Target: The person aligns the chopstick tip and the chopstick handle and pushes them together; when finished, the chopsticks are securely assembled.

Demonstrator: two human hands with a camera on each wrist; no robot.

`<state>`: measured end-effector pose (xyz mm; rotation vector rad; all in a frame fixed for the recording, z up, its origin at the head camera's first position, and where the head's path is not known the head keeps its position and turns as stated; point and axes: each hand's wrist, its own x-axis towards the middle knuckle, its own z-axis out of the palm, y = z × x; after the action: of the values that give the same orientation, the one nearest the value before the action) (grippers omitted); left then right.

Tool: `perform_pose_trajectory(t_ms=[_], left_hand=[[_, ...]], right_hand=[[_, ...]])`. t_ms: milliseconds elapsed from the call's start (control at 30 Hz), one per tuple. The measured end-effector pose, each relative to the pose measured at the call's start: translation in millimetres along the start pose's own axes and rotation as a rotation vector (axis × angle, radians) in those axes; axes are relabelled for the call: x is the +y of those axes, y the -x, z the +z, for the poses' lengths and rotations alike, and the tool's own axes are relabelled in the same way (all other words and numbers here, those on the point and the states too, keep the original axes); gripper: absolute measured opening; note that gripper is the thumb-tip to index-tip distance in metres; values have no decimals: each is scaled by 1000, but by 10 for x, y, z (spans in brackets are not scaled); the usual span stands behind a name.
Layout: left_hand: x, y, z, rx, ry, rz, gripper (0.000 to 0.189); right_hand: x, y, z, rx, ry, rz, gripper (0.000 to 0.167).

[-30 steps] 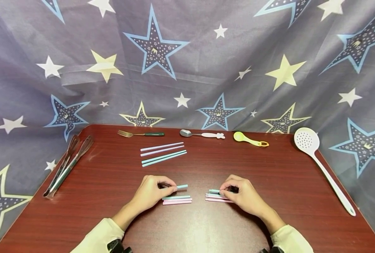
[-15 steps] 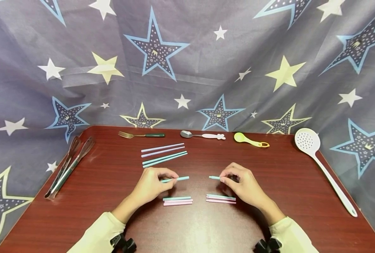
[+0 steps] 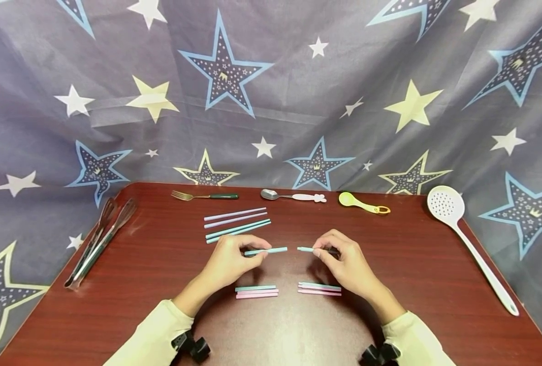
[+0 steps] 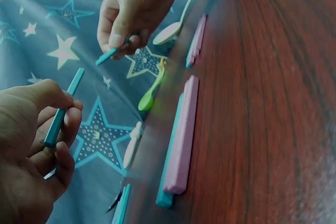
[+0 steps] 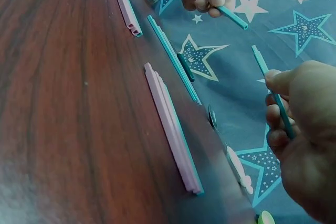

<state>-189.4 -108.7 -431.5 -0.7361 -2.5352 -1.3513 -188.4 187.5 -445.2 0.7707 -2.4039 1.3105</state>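
Note:
My left hand (image 3: 229,259) pinches a teal chopstick half (image 3: 278,249) between thumb and fingers, its free end pointing right. Facing it, my right hand (image 3: 348,262) pinches another teal chopstick half (image 3: 305,249), whose narrower tip (image 5: 255,50) points left. The end of the left piece (image 5: 243,25) looks hollow. A short gap separates the two ends, and both pieces are held above the table. Below the left hand lie a teal half (image 3: 255,288) and pink halves (image 3: 257,295), side by side. A similar teal and pink group (image 3: 319,292) lies below the right hand.
Full-length purple chopsticks (image 3: 235,216) and teal chopsticks (image 3: 238,230) lie behind the left hand. Along the back are a fork (image 3: 204,195), a spoon (image 3: 293,196) and a yellow measuring spoon (image 3: 364,203). A whisk-like pair of tongs (image 3: 99,244) lies left, a white skimmer (image 3: 469,246) right.
Both hands have lifted their teal chopstick halves from beside the front groups, moving them away from the body. The halves have come closer together, end facing end.

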Motion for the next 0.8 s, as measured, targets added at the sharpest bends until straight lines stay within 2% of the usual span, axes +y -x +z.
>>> perform_pose_trajectory(t_ms=[200, 433, 633, 800], left_hand=[[28, 30, 18, 25, 3, -1, 12], [25, 34, 91, 4, -11, 26, 13], [14, 43, 100, 22, 3, 23, 13], [22, 44, 105, 13, 22, 14, 13]], right_hand=[[-38, 6, 27, 27, -6, -29, 14], [-80, 23, 61, 41, -17, -37, 17], [-81, 31, 71, 28, -19, -17, 16], [-72, 30, 64, 15, -24, -16, 15]])
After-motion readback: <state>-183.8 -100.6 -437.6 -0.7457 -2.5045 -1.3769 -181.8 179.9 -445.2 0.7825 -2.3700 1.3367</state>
